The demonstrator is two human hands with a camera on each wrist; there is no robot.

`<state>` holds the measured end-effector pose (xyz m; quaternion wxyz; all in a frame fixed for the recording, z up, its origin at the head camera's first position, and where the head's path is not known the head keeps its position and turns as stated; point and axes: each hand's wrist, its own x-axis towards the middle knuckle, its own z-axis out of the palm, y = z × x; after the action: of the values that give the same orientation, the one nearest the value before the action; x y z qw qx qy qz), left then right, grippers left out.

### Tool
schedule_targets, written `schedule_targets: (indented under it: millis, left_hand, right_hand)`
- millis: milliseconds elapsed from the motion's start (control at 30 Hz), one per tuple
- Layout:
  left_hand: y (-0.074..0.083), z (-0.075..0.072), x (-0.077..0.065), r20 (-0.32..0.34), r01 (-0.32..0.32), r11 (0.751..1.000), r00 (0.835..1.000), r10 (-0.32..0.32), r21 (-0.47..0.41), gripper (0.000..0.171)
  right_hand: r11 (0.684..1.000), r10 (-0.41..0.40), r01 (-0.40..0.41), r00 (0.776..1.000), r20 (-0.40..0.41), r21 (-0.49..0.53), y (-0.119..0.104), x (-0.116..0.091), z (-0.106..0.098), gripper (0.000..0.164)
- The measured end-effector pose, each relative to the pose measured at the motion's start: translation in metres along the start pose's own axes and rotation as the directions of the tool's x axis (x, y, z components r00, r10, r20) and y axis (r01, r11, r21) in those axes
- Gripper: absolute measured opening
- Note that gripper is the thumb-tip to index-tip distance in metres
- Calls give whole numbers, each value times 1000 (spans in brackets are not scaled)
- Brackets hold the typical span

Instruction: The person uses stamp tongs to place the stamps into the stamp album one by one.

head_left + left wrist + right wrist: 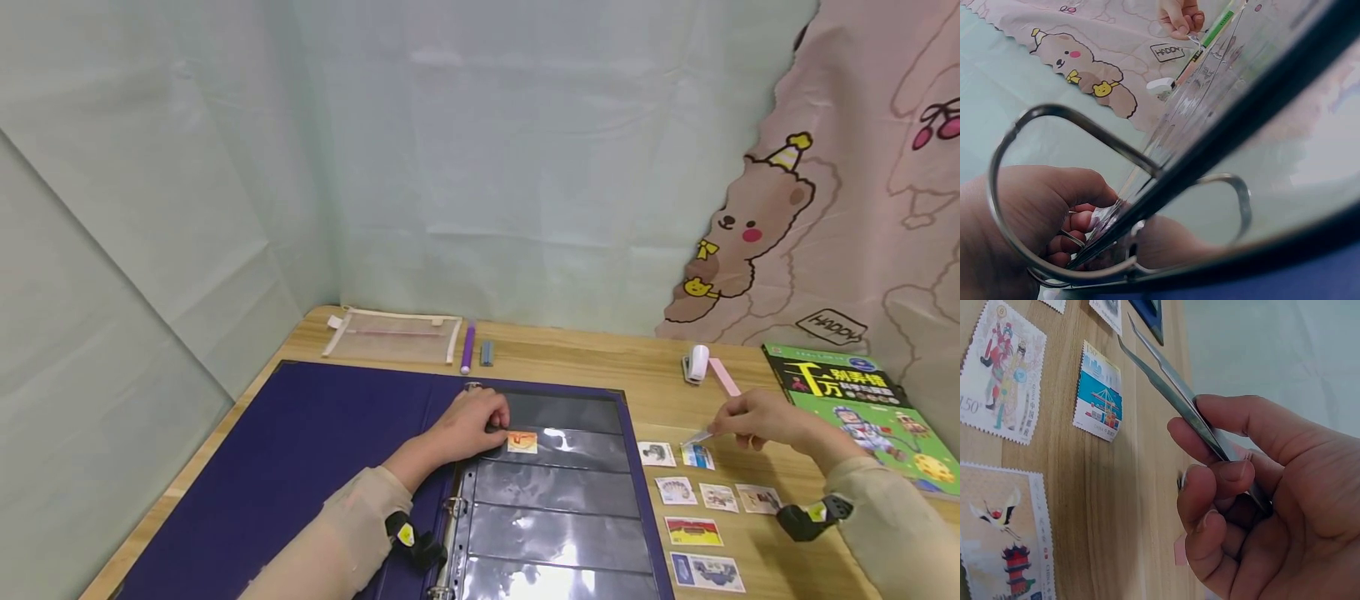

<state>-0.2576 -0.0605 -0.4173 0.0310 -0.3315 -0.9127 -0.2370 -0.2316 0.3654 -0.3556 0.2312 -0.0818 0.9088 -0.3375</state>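
Observation:
My left hand (474, 423) is at the upper left of the black stamp page (555, 487) in the open blue binder. Its thumb and curled fingers pinch the page's clear pocket edge in the left wrist view, beside the metal ring (997, 181). An orange stamp (522, 442) shows in a pocket right by the fingertips. My right hand (757, 417) holds metal tweezers (1175, 394), whose bent tips stand apart, with nothing between them. Below the tips lies a blue stamp (1099, 394) on the table; whether they touch it is unclear.
Several other stamps, among them a red and yellow one (693, 531), lie right of the binder (300, 467). Farther back are a mesh pouch (393, 337), a purple marker (468, 348), a grey block (487, 353) and a white stapler (696, 364). A green book (862, 417) lies far right.

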Motion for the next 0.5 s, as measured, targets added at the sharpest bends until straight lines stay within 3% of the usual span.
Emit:
schedule_targets:
  millis: [500]
  left_hand:
    - [0,0,1,-2,-3,1000,1000,3,19,13]
  right_hand:
    - [999,-41,40,998,40,22,0,3,3,29]
